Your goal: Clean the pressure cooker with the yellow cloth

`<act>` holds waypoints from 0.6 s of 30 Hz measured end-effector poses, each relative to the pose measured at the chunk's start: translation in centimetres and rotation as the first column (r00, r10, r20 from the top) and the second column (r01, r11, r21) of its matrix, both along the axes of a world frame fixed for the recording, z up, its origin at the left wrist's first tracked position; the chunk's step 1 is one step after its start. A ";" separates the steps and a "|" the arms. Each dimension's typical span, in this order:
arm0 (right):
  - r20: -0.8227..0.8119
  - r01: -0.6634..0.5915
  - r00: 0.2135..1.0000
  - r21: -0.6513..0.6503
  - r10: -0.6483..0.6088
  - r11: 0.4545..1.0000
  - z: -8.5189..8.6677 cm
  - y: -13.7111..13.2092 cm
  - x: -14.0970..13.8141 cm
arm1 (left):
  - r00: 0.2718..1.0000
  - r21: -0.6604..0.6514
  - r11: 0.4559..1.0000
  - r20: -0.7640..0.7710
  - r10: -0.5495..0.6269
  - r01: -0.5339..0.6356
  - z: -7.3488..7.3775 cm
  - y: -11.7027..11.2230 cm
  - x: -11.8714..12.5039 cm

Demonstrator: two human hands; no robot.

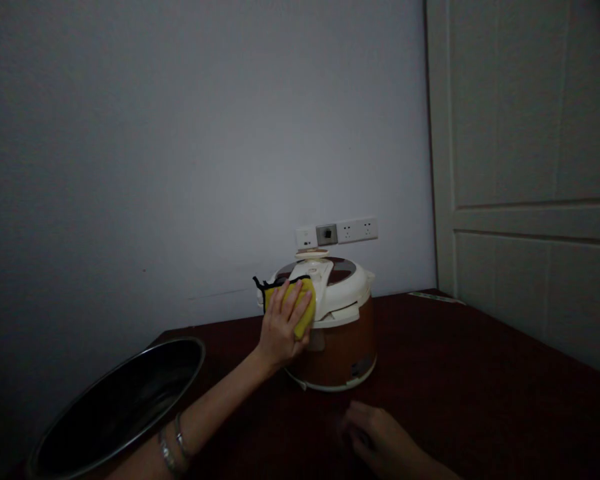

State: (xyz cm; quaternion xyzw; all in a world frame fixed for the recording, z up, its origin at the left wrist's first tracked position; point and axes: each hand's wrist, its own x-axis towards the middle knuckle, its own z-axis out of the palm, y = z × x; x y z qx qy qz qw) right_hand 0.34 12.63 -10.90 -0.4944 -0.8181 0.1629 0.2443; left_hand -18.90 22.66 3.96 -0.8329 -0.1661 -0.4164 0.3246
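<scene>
A brown and cream rice cooker (pixel 337 333) stands on the dark table (pixel 480 387) by the wall, its lid down. My left hand (pixel 280 327) presses a yellow cloth (pixel 300 303) with a dark edge against the cooker's lid on its left side, fingers laid over the cloth. Two bangles ring that wrist. My right hand (pixel 375 433) lies low on the table in front of the cooker, dim and blurred, with nothing visible in it.
A large dark metal bowl (pixel 120 407) sits tilted at the lower left, near my left forearm. Wall sockets (pixel 336 233) are mounted just behind the cooker. A pale door (pixel 530 167) fills the right side.
</scene>
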 end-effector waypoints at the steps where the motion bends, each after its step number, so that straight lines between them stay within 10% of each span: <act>1: 0.005 0.005 1.000 0.005 -0.005 1.000 0.0 0.0 0.0 | 1.000 -0.027 1.000 0.031 -0.004 0.005 -0.1 0.0 -0.1; 18: 0.045 0.003 0.999 -0.002 -0.003 1.000 -0.3 0.0 -0.2 | 0.974 0.172 0.982 -0.197 0.112 -0.078 0.4 -1.8 3.6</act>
